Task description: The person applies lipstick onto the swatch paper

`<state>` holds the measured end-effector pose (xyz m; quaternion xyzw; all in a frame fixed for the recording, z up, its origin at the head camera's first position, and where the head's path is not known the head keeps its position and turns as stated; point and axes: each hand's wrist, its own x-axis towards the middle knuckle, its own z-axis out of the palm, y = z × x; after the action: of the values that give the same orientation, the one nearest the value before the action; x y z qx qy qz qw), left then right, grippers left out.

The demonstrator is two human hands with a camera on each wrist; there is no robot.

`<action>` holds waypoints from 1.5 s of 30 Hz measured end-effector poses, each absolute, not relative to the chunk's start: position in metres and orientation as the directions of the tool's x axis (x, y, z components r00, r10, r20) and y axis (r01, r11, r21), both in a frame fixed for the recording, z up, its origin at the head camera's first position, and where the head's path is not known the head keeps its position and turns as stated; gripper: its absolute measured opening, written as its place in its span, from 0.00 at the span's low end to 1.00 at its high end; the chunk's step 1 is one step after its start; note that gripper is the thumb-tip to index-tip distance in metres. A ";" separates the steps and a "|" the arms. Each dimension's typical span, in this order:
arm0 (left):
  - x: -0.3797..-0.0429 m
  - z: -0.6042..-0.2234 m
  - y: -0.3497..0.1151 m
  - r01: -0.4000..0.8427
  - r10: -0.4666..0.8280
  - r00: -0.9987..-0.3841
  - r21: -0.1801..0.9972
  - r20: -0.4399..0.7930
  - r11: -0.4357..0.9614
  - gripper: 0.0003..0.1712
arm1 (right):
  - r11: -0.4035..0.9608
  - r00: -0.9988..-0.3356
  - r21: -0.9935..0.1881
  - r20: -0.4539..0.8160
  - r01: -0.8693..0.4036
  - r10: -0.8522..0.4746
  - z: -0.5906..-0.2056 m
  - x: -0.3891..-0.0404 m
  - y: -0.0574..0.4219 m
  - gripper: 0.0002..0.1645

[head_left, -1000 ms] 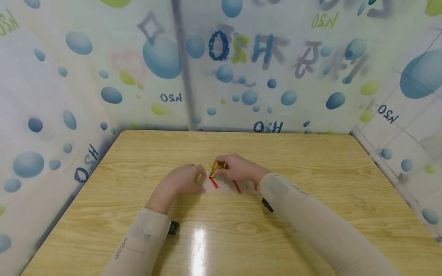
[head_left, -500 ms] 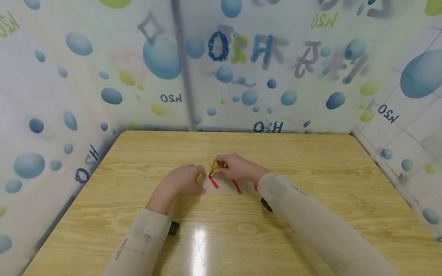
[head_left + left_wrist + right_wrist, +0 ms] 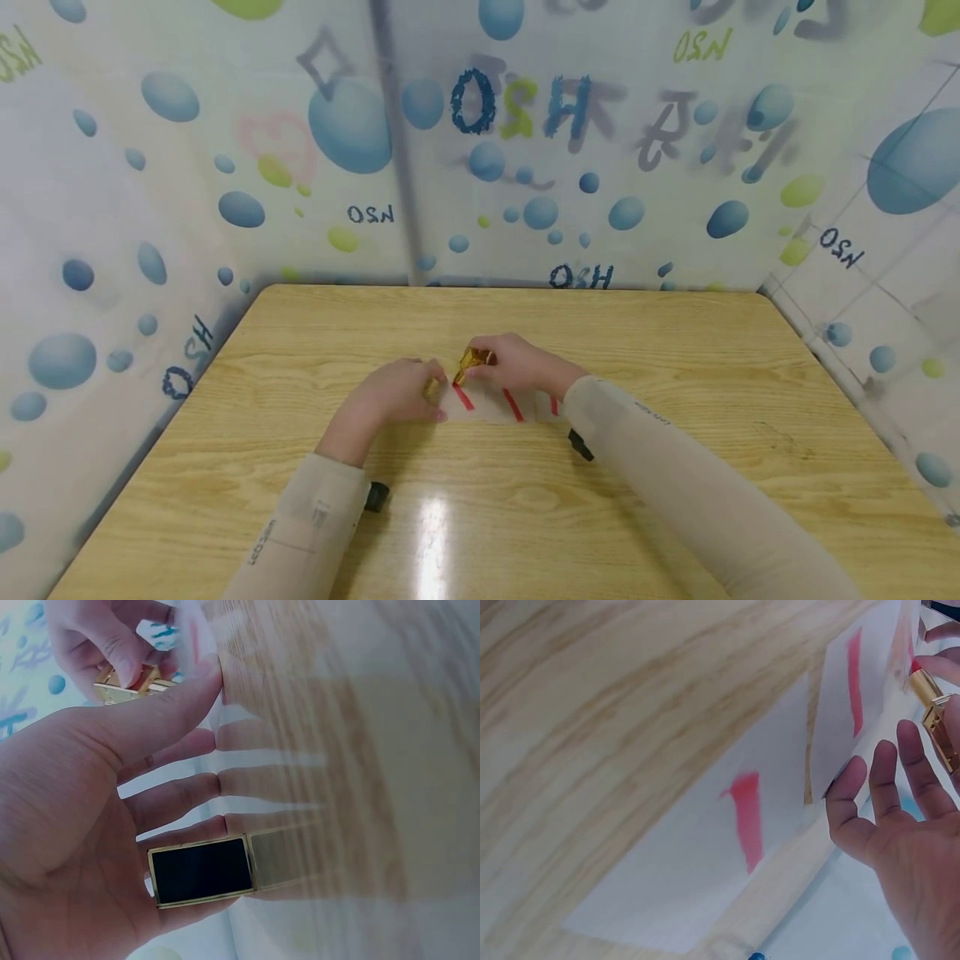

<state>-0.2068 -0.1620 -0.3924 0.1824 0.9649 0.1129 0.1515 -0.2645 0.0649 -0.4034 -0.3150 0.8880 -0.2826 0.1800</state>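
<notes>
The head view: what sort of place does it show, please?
Probably a small indoor booth or room corner arranged for desk work: a wood-grain table, bubble-patterned coverings at the back and both sides, and white paper with red strokes lying on the table.

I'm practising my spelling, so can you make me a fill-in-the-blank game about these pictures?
The right hand holds a lipstick with a ____-coloured case.
In the head view, the stripes on the white paper are coloured ____.
The head view shows ____ stripes.
The gold-rimmed black block is closest to the ____ hand.

Missing words: gold; red; three; left.
</notes>
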 end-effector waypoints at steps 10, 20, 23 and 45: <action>-0.208 -0.397 -0.163 0.299 0.374 -0.888 0.281 -0.269 0.912 0.30 | 0.637 -0.778 -0.671 -0.143 -0.378 -0.612 -0.404 -0.265 0.070 0.11; -0.211 -0.393 -0.163 0.323 0.401 -0.880 0.295 -0.256 0.899 0.30 | 0.628 -0.792 -0.675 -0.106 -0.387 -0.602 -0.393 -0.265 0.086 0.10; -0.213 -0.394 -0.164 0.330 0.408 -0.876 0.297 -0.258 0.896 0.31 | 0.632 -0.809 -0.681 -0.098 -0.370 -0.579 -0.391 -0.265 0.092 0.11; -0.213 -0.376 -0.185 0.268 0.399 -0.889 0.451 -0.224 0.851 0.35 | 0.448 -0.873 -0.859 -0.004 -0.247 -0.489 -0.373 -0.247 0.118 0.14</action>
<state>-0.2128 -0.1854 -0.3759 0.1758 0.9492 0.2088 0.1567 -0.2465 0.1183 -0.3725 -0.2186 0.8415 -0.4777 0.1262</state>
